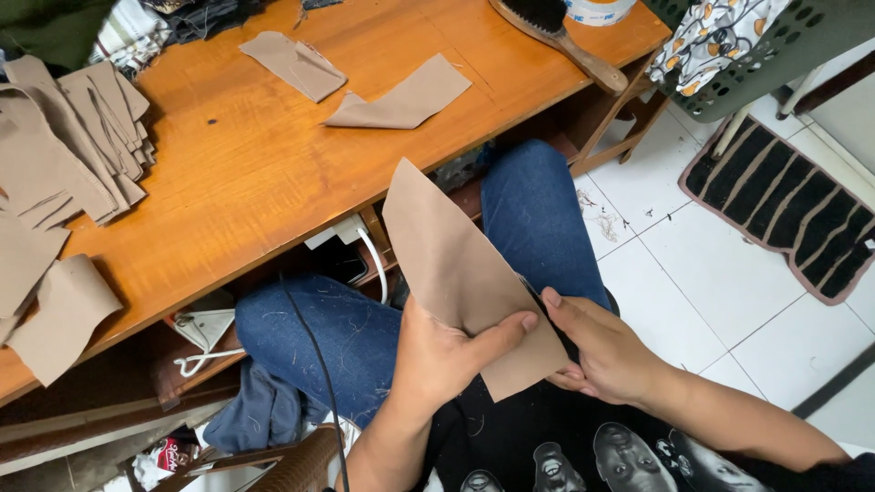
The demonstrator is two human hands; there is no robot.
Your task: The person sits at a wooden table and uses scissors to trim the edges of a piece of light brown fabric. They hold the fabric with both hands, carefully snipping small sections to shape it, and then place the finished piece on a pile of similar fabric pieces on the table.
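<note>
Wooden table (273, 173), orange-brown, fills the upper left; its left and top parts run out of frame. White tiled floor (693, 264) lies to the right, bearing a dark striped mat (793, 219) partly cut off. A stack of tan cut pieces (64, 164) rests on the table's left side, two loose tan pieces (401, 96) near its far edge, and a wooden-handled brush (565, 32) at the corner. A green perforated basket (775, 55) stands just beyond. Blue-jeaned knees (529, 210) sit under the table edge. Above the lap, the tan leather-like piece (447, 255) is held upright: left hand (447, 355) grips its lower edge, thumb across the face; right hand (606, 355) pinches the right edge, its fingers partly hidden behind the piece.
</note>
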